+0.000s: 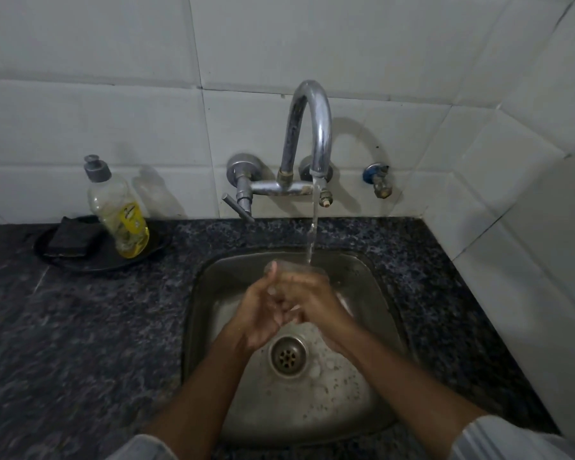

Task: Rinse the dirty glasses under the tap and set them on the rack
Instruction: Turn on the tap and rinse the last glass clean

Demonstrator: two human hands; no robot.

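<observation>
Where hands [287, 305] meet: glass [296, 270], btl [118, 212] left.

Your left hand [263, 313] and right hand [312, 305] are covering most of the clear drinking glass [294, 268], so only its faint, blurred rim is showing under the water stream; you can't tell its full shape or how clean it is. Your interlocked fingers are hiding each other. The yellow label on the clear plastic soap bottle [118, 207] is too small to read. Your grey sleeves [512, 439] are being cut off by the bottom edge.
</observation>
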